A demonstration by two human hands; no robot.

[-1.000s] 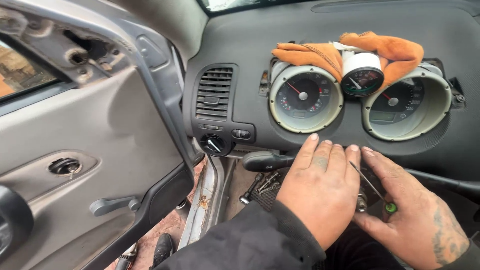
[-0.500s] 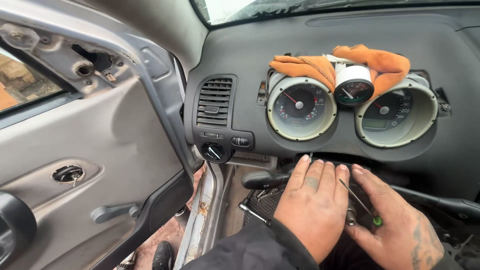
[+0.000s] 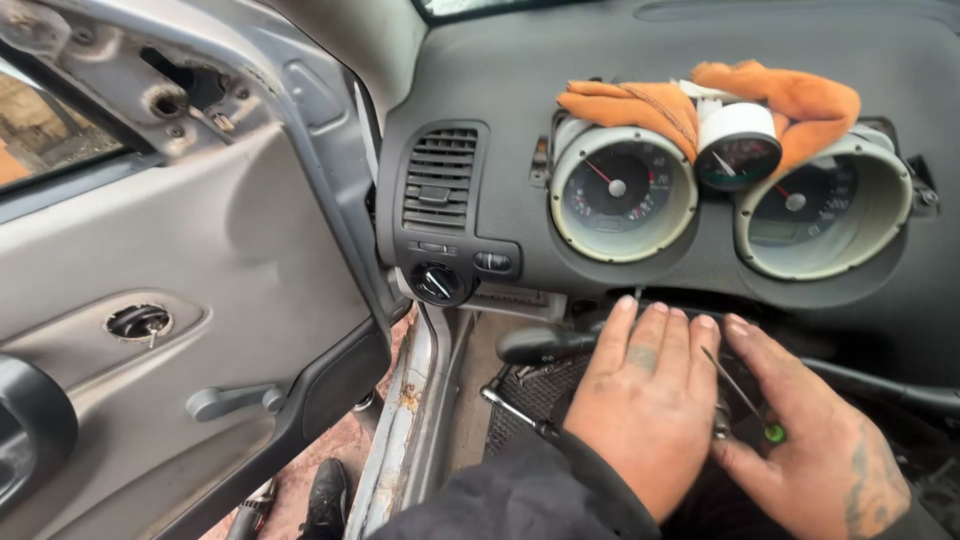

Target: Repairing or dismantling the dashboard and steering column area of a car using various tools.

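The dark, grained plastic dashboard (image 3: 560,80) carries two round cream-rimmed gauges (image 3: 622,192), with orange gloves (image 3: 780,95) draped above them. Below, my left hand (image 3: 645,400) lies flat, fingers together, over the steering column. My right hand (image 3: 810,450) pinches a thin green-tipped screwdriver (image 3: 745,397).

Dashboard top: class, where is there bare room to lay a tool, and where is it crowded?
Bare: the dashboard left of the orange gloves, above the air vent. Crowded: under the gauges, where the left hand and right hand meet.
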